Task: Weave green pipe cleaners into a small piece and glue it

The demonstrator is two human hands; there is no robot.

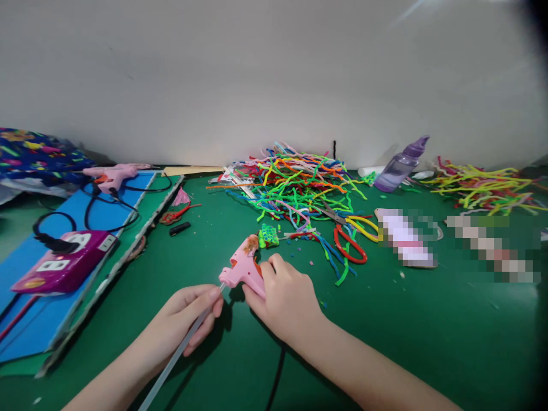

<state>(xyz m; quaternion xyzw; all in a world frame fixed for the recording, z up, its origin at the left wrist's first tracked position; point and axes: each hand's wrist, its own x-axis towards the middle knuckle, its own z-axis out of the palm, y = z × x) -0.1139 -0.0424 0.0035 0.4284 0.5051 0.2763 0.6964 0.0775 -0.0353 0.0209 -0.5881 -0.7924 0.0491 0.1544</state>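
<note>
In the head view, we have the pink glue gun [244, 264] at the centre of the frame, above the green surface [385, 354], its stained front end pointing up the picture. Our right hand [289, 294] has its grip closed round the gun's handle, while our left hand [192, 311] has its grip pinching a translucent glue stick [177, 348] close to the gun's rear. The stick slants from the bottom edge up to that rear end; how far in it sits, we cannot tell. Just beyond the front end lies a green speckled piece [269, 235], and we cannot tell whether the two touch. Above it, at upper centre, we see a tangled heap of fuzzy coloured stems [295, 188], with scissors [340, 220] at its lower right edge. A purple bottle [398, 168] stands tilted at upper right, left of a smaller heap of mostly yellow stems [483, 185]. On the left side, a purple power strip [64, 262] and a second pink glue gun [113, 174] rest on a blue board [43, 337].
</note>
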